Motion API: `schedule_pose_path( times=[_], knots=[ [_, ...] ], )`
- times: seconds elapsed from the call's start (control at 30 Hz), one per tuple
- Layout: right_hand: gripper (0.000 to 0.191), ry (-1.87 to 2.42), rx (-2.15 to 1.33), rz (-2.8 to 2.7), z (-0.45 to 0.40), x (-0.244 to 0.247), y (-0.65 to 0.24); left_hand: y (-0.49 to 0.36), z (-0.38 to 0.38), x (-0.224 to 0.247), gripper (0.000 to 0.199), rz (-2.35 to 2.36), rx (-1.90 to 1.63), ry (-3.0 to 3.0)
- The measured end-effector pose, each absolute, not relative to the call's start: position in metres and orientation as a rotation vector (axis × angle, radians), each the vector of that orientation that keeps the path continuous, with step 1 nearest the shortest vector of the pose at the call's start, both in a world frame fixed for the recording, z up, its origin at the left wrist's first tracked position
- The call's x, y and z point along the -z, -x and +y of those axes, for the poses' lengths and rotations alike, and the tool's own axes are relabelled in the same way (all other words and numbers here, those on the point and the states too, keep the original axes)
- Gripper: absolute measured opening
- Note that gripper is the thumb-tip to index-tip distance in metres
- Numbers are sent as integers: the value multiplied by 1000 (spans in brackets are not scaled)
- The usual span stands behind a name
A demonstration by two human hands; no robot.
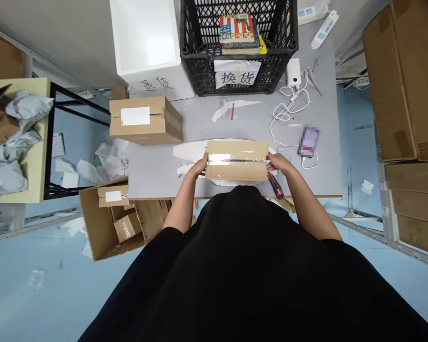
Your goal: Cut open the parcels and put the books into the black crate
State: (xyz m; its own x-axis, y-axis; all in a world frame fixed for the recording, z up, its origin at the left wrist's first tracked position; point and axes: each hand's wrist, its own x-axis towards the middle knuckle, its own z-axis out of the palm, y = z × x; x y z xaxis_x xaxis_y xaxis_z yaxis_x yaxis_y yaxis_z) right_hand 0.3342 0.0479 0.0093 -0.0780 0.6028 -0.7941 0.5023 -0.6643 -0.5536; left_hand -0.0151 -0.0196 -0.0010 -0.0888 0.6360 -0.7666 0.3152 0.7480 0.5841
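Observation:
Between my hands is a brown cardboard box [237,172] with shiny clear tape along its top seam. My left hand [200,166] grips its left end, and my right hand [277,162] grips the right end; the fingers on both sides go partly out of sight beneath it. Under the box lies a white sheet-like thing [189,151], mostly covered. A red and black utility knife [276,185] rests near the table edge, just below my right hand.
On the grey table [199,114] stand a taped carton [139,128], a white foam box [150,76] and a black crate [240,57] holding books [237,31]. A phone [308,141] and white cable [283,111] lie right. An open carton [100,232] sits lower left.

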Motion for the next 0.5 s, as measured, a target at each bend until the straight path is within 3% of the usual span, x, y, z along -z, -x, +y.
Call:
schedule_pose_path(
  times=[0.13,0.2,0.3,0.37,0.5],
  knots=[
    [46,2039,-1669,-1391,9,19,-351,13,-43,7,82,1685,-454,-736],
    [42,2168,-1303,-1648,-20,40,-359,12,-56,8,78,1682,-586,-769],
    [52,2360,-876,-1947,-63,70,-367,12,-70,7,70,1646,-737,-845],
    [55,2437,-740,-2047,-81,84,-369,12,-73,6,73,1618,-773,-902],
    [41,2541,-662,-2113,-89,97,-369,12,-69,8,91,1592,-785,-1000]
  ],
)
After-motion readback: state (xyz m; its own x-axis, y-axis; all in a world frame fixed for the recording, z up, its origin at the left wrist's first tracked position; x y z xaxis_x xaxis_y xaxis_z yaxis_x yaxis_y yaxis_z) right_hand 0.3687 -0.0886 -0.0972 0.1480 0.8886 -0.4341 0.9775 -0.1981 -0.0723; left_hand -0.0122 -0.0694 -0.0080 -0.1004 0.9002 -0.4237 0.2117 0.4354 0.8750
